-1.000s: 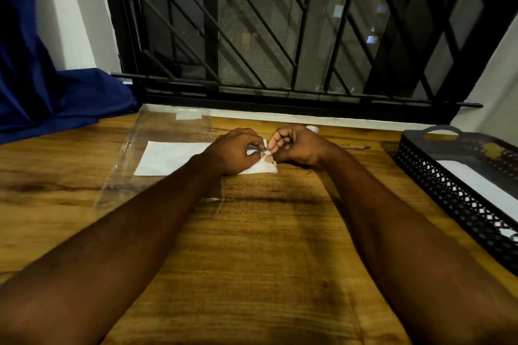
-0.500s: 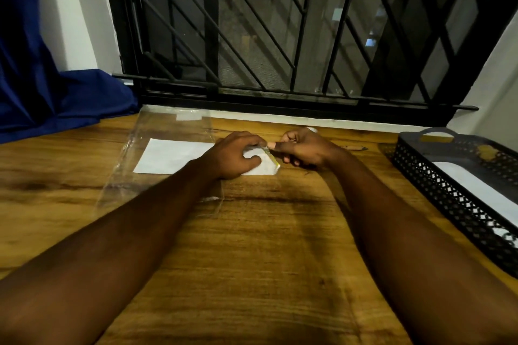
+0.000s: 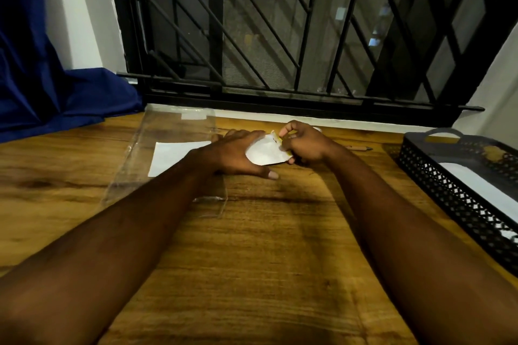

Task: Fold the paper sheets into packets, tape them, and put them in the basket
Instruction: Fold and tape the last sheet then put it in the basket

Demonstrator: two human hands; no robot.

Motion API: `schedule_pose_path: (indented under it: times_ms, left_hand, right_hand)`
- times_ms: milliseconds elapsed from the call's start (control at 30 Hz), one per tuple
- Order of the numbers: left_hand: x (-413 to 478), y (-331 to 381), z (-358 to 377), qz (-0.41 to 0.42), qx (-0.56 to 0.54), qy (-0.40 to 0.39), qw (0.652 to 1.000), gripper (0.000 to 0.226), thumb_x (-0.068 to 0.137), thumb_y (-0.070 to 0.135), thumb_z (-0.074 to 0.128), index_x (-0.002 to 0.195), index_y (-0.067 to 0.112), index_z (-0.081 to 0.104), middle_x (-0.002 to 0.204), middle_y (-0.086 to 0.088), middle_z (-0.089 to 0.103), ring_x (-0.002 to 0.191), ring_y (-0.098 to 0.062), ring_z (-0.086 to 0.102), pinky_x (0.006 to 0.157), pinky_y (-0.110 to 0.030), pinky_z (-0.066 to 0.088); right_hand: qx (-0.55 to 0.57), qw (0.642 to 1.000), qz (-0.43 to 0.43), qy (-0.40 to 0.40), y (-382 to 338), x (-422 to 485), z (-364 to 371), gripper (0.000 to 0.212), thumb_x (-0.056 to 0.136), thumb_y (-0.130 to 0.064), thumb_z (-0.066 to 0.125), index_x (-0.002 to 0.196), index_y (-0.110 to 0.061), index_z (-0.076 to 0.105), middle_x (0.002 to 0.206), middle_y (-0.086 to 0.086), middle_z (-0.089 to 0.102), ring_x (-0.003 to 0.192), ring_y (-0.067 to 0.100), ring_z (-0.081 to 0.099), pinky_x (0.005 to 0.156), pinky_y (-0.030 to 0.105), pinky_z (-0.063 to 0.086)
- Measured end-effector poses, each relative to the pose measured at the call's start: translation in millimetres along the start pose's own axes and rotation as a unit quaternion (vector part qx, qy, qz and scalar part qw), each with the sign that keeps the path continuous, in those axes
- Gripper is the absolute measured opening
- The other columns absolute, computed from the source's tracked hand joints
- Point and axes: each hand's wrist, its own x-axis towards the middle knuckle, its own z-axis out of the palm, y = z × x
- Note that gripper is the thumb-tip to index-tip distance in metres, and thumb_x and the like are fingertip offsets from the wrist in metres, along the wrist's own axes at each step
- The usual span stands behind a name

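Note:
A folded white paper packet (image 3: 265,152) with a yellowish strip along its right edge is held between both hands at the far side of the wooden table. My left hand (image 3: 238,155) grips its left side, thumb stretched out on the table. My right hand (image 3: 304,145) pinches its right edge with curled fingers. A flat white paper sheet (image 3: 173,155) lies to the left, partly under my left wrist. The black mesh basket (image 3: 437,176) stands at the right with white paper inside.
A clear plastic sleeve (image 3: 168,131) lies under and around the flat sheet. A pencil (image 3: 360,148) rests behind my right wrist. Blue cloth (image 3: 56,98) drapes onto the table's far left. A black window grille (image 3: 280,36) runs along the back.
The packet has been tilted up off the table and turned so its face shows. My left hand has spread flatter with the thumb out; my right hand shifted to the packet's right edge.

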Motion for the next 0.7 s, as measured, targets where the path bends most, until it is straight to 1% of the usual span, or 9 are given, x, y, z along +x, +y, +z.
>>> schedule_pose_path:
  times_ms: [67, 133, 233, 300, 367, 433, 533, 600, 700]
  left_hand:
    - [2.3, -2.3, -1.6, -0.006, -0.014, 0.019, 1.000, 0.125, 0.057, 0.093, 0.069, 0.157, 0.054, 0.004, 0.172, 0.006, 0.009, 0.158, -0.029, 0.009, 0.123, -0.057, 0.022]
    - [2.9, -1.9, -2.0, -0.002, -0.018, 0.046, 0.999, 0.120, 0.066, 0.083, 0.073, 0.158, 0.053, 0.002, 0.172, 0.002, 0.010, 0.158, -0.029, 0.010, 0.123, -0.056, 0.021]
    - [0.0, 1.3, -4.1, 0.022, -0.036, 0.084, 0.996, 0.113, 0.074, 0.065, 0.080, 0.158, 0.052, 0.005, 0.170, 0.001, 0.016, 0.155, -0.028, 0.014, 0.121, -0.054, 0.021]
    - [0.7, 1.2, -5.2, 0.028, -0.034, 0.098, 0.994, 0.113, 0.074, 0.062, 0.081, 0.157, 0.052, 0.006, 0.168, 0.000, 0.019, 0.154, -0.029, 0.017, 0.121, -0.054, 0.022]
    - [2.3, 0.6, -4.9, 0.023, -0.024, 0.099, 0.995, 0.114, 0.074, 0.063, 0.081, 0.158, 0.052, 0.004, 0.167, -0.001, 0.020, 0.154, -0.031, 0.018, 0.122, -0.057, 0.020]
    - [3.2, 0.1, -3.5, 0.014, -0.008, 0.102, 0.995, 0.114, 0.074, 0.066, 0.079, 0.158, 0.051, 0.003, 0.166, -0.003, 0.022, 0.153, -0.031, 0.018, 0.122, -0.061, 0.017]
    - [1.8, 0.0, -3.5, 0.018, 0.022, 0.109, 0.994, 0.111, 0.076, 0.070, 0.073, 0.160, 0.049, 0.002, 0.164, -0.003, 0.023, 0.151, -0.030, 0.018, 0.120, -0.062, 0.016]
    - [3.4, -0.9, -3.7, 0.023, 0.049, 0.116, 0.992, 0.111, 0.075, 0.075, 0.069, 0.160, 0.047, 0.003, 0.160, -0.002, 0.026, 0.147, -0.028, 0.019, 0.118, -0.060, 0.018]
    - [5.7, -0.1, -3.2, 0.019, 0.068, 0.110, 0.991, 0.113, 0.069, 0.081, 0.061, 0.160, 0.048, 0.002, 0.158, -0.001, 0.026, 0.146, -0.029, 0.020, 0.118, -0.061, 0.017]
  right_hand:
    - [0.055, 0.998, 0.008, 0.013, 5.1, 4.7, -1.6, 0.029, 0.093, -0.004, 0.068, 0.116, -0.022, 0.063, 0.083, 0.011, 0.062, 0.045, 0.013, 0.055, 0.040, 0.022, 0.034]
    - [0.066, 0.998, 0.015, 0.015, 7.3, 5.6, -4.6, 0.032, 0.093, -0.006, 0.070, 0.118, -0.024, 0.063, 0.082, 0.010, 0.063, 0.051, 0.015, 0.057, 0.041, 0.024, 0.035]
    - [0.028, 0.999, 0.009, 0.013, 4.1, 2.2, -4.8, 0.032, 0.093, -0.003, 0.063, 0.119, -0.022, 0.062, 0.076, 0.010, 0.063, 0.051, 0.016, 0.060, 0.042, 0.024, 0.034]
    - [-0.018, 1.000, -0.014, 0.015, 0.5, 0.0, -3.0, 0.026, 0.094, -0.004, 0.060, 0.115, -0.017, 0.068, 0.076, 0.006, 0.064, 0.056, 0.015, 0.057, 0.044, 0.021, 0.038]
    - [-0.043, 0.998, -0.034, 0.011, -1.7, -3.1, -0.9, 0.017, 0.098, -0.007, 0.062, 0.108, -0.013, 0.074, 0.081, 0.001, 0.067, 0.067, 0.013, 0.058, 0.051, 0.021, 0.042]
    - [-0.026, 0.999, -0.027, 0.020, -2.3, -3.3, -1.4, 0.013, 0.100, -0.010, 0.064, 0.102, -0.015, 0.077, 0.086, -0.001, 0.069, 0.073, 0.012, 0.059, 0.055, 0.022, 0.042]
    - [0.038, 0.999, 0.008, 0.034, -3.9, 0.0, -3.5, 0.017, 0.094, -0.021, 0.072, 0.103, -0.008, 0.078, 0.085, 0.005, 0.068, 0.080, 0.022, 0.059, 0.062, 0.029, 0.042]
    - [0.051, 0.997, 0.025, 0.042, -7.5, 1.4, -3.7, 0.023, 0.089, -0.027, 0.075, 0.104, -0.009, 0.077, 0.093, 0.009, 0.072, 0.089, 0.026, 0.063, 0.068, 0.035, 0.047]
    - [0.070, 0.996, 0.022, 0.043, -10.4, 1.8, -0.5, 0.019, 0.092, -0.024, 0.073, 0.104, -0.009, 0.076, 0.101, 0.013, 0.077, 0.091, 0.025, 0.069, 0.073, 0.036, 0.050]
